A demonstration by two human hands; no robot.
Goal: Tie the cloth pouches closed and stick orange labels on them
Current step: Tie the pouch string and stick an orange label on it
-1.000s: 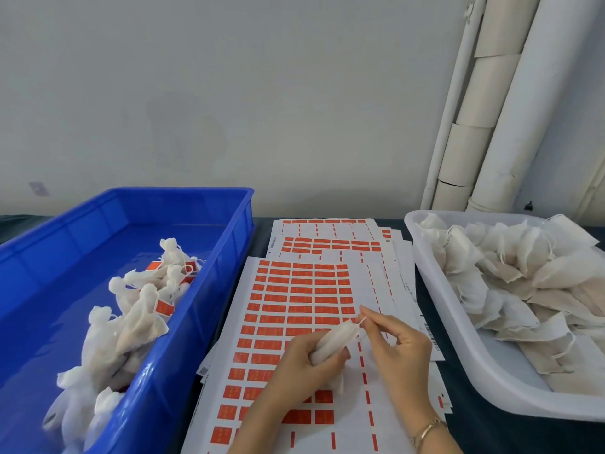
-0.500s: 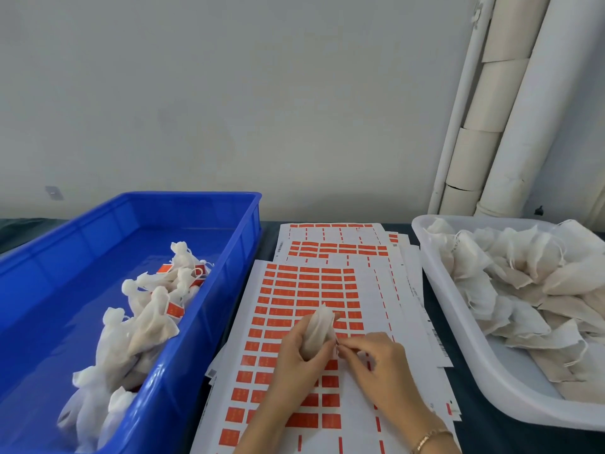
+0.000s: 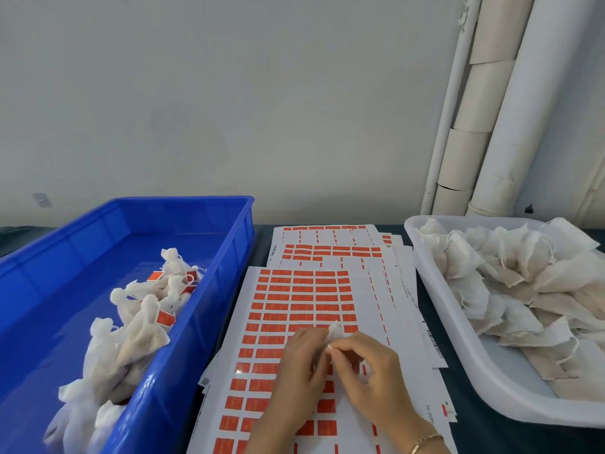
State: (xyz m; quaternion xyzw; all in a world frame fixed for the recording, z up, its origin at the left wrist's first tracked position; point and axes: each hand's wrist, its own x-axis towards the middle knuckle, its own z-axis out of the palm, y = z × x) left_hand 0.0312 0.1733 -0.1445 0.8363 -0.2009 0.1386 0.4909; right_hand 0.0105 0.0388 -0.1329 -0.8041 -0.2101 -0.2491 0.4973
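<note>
While your left hand (image 3: pixel 302 362) curls round a cloth pouch (image 3: pixel 335 330), your right hand (image 3: pixel 373 378) pinches at its neck with thumb and forefinger. You hold it just above the top sheet of orange labels (image 3: pixel 301 299). Only the pouch's white, crumpled tip shows above your fingers. The rest is hidden between your hands, so whether it is tied cannot be told. On your left, the blue crate (image 3: pixel 183 371) holds tied pouches (image 3: pixel 144 326) with bunched necks, several bearing an orange label. On your right, the white tray (image 3: pixel 458 355) holds a heap of flat untied pouches (image 3: pixel 507 283) with loose drawstrings. The label sheets lie stacked on the dark surface (image 3: pixel 484 434) between crate and tray.
</note>
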